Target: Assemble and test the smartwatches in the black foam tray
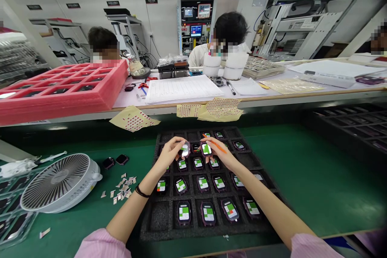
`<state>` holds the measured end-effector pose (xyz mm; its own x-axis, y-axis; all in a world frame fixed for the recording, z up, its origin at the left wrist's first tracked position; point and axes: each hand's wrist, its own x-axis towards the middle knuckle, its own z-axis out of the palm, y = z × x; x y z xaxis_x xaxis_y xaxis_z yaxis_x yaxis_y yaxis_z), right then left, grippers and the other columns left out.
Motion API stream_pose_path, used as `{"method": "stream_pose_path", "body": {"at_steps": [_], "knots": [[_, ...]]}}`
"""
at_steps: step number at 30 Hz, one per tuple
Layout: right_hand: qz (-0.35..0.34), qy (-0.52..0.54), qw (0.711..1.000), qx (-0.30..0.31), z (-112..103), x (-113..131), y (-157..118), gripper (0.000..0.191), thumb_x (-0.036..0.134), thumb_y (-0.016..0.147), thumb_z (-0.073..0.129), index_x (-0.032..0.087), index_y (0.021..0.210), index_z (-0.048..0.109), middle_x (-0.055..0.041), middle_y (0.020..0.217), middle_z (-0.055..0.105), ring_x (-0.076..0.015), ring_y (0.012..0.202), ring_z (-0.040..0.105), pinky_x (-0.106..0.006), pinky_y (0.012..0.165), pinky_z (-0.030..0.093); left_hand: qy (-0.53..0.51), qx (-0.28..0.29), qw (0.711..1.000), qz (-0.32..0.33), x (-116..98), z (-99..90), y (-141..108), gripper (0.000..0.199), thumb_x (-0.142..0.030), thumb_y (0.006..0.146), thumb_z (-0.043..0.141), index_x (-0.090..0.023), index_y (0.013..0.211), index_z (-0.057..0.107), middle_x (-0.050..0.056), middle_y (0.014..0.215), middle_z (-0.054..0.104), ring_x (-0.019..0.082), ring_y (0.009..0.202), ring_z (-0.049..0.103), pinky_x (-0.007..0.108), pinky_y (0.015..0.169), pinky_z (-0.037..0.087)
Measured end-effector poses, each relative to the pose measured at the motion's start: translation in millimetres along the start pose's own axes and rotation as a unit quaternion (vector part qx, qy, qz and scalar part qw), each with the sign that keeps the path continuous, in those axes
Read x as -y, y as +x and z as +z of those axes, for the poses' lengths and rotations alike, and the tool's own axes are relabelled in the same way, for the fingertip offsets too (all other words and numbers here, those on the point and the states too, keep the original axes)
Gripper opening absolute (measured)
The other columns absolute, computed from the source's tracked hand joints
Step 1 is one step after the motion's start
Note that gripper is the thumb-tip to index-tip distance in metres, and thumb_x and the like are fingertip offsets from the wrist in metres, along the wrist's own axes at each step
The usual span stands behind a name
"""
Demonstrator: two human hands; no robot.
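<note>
Over the far part of a black foam tray (159,231), my left hand (172,151) is closed on a smartwatch body (184,150) whose lit screen is washed out by glare. Beside it my right hand (218,151) grips a second smartwatch body (207,149) showing green and white blocks. An orange stick-like tool, perhaps a pen or tweezers (215,144), lies across the right fingers. Below both hands, several watches sit in the tray's cells, such as one watch (208,213) with a green and white screen. Another watch (229,209) shows some orange.
A white round fan (62,183) stands at left, near small scattered pieces (123,187) and two dark watches (115,161). A pink foam tray (60,102) and papers (183,88) rest on the raised shelf. Another black tray (356,125) is at right. Two people sit opposite.
</note>
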<state>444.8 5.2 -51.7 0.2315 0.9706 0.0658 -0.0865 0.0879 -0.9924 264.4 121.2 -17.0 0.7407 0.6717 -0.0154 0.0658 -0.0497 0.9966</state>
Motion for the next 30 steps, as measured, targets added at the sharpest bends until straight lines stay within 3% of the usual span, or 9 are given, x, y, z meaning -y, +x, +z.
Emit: {"method": "stream_pose_path", "body": {"at_steps": [5,14,22,30], "knots": [[-0.006,-0.011,0.999,0.039,0,-2,1,0.036,0.043,0.084,0.055,0.024,0.114,0.048,-0.0094,0.107,0.063,-0.0156,0.060,0.066,-0.020,0.036,0.037,-0.007,0.006,1.000,-0.003,-1,1.0,0,0.040,-0.053,0.071,0.065,-0.017,0.086,0.054,-0.003,0.060,0.059,0.007,0.043,0.049,0.018,0.038,0.032],[-0.008,-0.003,0.997,0.073,1,-4,1,0.055,0.032,0.074,0.069,0.025,0.121,0.041,-0.0109,0.121,0.056,-0.0179,0.077,0.068,-0.017,0.038,0.041,0.002,0.053,0.998,0.041,7,-0.4,2,0.042,-0.039,0.071,0.070,-0.018,0.101,0.049,0.003,0.086,0.064,0.012,0.065,0.060,0.017,0.045,0.041],[-0.014,-0.011,1.000,-0.018,1,-2,0,0.027,0.039,0.085,0.055,0.023,0.106,0.053,-0.0064,0.097,0.066,-0.0126,0.052,0.062,-0.020,0.034,0.032,-0.012,0.046,0.998,0.035,11,-0.1,5,0.042,-0.045,0.078,0.061,-0.017,0.107,0.049,0.004,0.084,0.063,0.014,0.064,0.063,0.017,0.040,0.035],[0.003,-0.019,0.998,-0.062,0,0,0,0.026,0.041,0.078,0.063,0.021,0.094,0.057,-0.0010,0.078,0.065,-0.0061,0.036,0.047,-0.020,0.032,0.025,0.008,0.031,0.999,0.024,8,0.5,3,0.035,-0.047,0.081,0.055,-0.017,0.100,0.054,0.002,0.073,0.064,0.012,0.056,0.061,0.018,0.039,0.032]]}}
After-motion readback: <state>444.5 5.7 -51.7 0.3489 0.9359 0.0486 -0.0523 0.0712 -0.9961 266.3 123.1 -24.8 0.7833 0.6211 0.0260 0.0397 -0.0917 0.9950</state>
